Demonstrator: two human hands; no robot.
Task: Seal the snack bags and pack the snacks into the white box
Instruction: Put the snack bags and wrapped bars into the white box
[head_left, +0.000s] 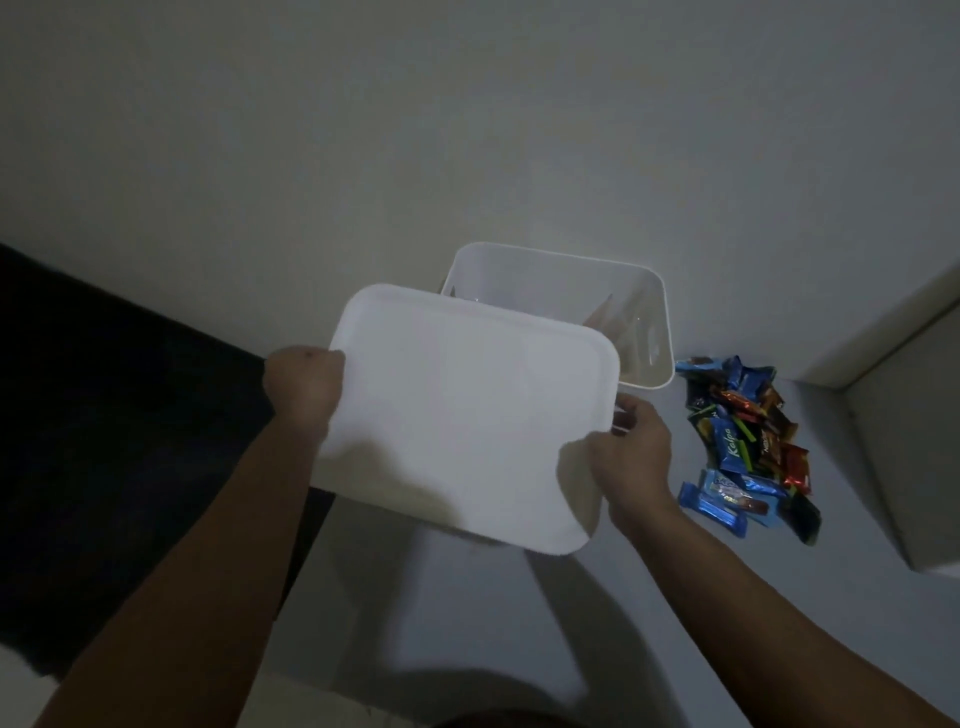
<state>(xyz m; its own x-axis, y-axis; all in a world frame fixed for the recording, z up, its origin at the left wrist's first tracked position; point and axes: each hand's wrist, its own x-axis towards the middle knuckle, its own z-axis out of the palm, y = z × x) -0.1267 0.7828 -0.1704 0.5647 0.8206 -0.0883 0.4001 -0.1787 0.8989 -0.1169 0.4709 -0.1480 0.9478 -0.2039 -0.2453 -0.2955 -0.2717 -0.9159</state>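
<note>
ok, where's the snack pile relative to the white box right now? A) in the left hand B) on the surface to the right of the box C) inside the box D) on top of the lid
B: the snack pile lies on the surface right of the white box, while both hands, left hand and right hand, hold the lid.

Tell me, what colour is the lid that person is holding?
Plain white, no pattern. The lid shows clearly in the head view.
</note>
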